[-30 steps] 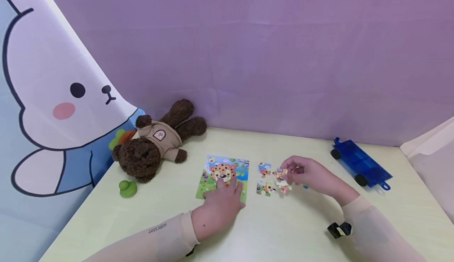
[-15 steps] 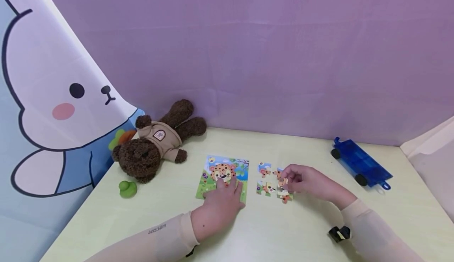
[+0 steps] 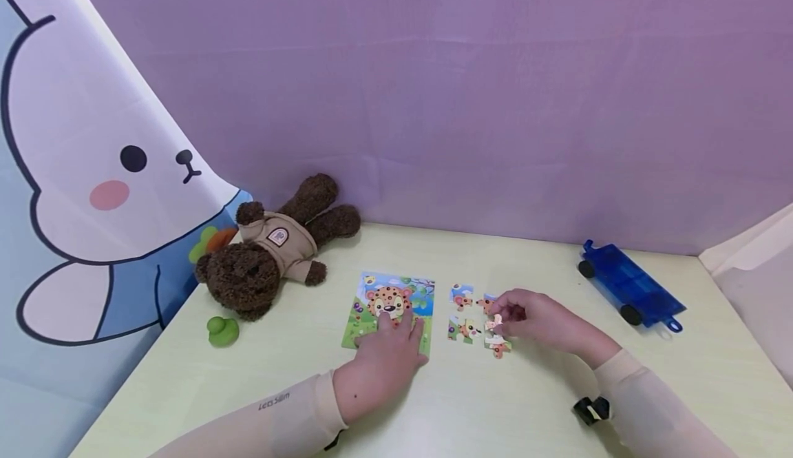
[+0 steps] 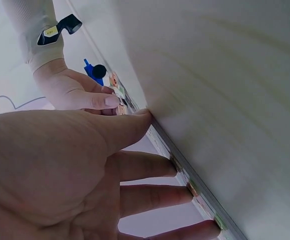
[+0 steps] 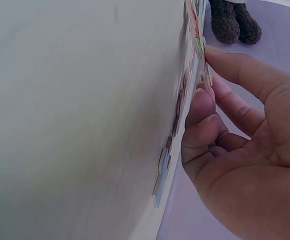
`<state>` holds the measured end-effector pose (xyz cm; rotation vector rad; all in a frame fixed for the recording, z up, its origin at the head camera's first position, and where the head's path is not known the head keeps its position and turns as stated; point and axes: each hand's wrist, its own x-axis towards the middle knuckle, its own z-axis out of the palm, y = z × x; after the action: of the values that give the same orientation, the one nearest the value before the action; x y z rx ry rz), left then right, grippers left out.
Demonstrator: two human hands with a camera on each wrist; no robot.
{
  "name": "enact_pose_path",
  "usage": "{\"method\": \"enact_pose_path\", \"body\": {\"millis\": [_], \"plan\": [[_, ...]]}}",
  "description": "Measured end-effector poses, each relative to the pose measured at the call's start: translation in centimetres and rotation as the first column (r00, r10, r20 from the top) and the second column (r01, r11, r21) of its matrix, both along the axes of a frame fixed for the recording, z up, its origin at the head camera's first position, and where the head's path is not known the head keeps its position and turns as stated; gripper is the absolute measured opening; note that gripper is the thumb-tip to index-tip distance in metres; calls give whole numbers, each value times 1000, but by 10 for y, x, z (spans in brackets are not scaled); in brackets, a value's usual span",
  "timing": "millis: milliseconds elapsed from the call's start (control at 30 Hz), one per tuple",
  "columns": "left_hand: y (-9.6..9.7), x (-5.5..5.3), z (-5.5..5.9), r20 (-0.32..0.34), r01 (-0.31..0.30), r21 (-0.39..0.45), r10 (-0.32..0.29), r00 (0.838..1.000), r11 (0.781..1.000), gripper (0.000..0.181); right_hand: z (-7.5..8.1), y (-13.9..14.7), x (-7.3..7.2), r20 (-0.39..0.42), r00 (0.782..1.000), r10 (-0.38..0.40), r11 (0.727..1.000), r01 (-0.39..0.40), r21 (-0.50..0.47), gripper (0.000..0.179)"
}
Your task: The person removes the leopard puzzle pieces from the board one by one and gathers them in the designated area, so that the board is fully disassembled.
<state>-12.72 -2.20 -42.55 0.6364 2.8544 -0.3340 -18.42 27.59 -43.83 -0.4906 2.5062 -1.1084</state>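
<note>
In the head view, my left hand (image 3: pixel 381 372) rests with spread, fairly straight fingers on the lower part of a leopard picture card (image 3: pixel 389 296). To its right lie puzzle pieces: an upper left piece (image 3: pixel 460 294), a lower left piece (image 3: pixel 460 330) and an upper right piece (image 3: pixel 486 303), partly behind fingers. My right hand (image 3: pixel 545 320) pinches a puzzle piece (image 3: pixel 493 322) above the lower right piece (image 3: pixel 499 350), whose top is covered. In the right wrist view, thumb and fingertips hold the pinched piece (image 5: pixel 206 77) on edge, close to the tabletop.
A brown teddy bear (image 3: pixel 285 241) lies at the back left, with a small green toy (image 3: pixel 223 330) in front of it. A blue toy wagon (image 3: pixel 632 282) stands at the back right. A purple cloth (image 3: pixel 434 100) hangs behind the table (image 3: pixel 458 403).
My right hand has come down a little towards me with the pinched piece, turning it slightly. An orange spotted part of the lower right piece has come into view. My left hand stays put.
</note>
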Motion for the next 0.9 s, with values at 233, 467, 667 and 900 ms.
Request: {"method": "enact_pose_path", "body": {"millis": [233,467,667,900], "plan": [[0,0,0,-2,0,-5,0,1000,1000,66,-1,-1,0,10,1000,-10,1000,9,7,24],[0,0,0,-1,2,-9,-2,1000,1000,67,2,-4,3,16,999,-32,999,32,19,24],[0,1,0,-9,8,-4,-8,1000,1000,67,7,-6,3,-28,999,-33,998,35,51,18],[-2,2,3,1,14,10,-14,1000,1000,66,19,-19,-1,-110,994,-14,998,21,65,12]]}}
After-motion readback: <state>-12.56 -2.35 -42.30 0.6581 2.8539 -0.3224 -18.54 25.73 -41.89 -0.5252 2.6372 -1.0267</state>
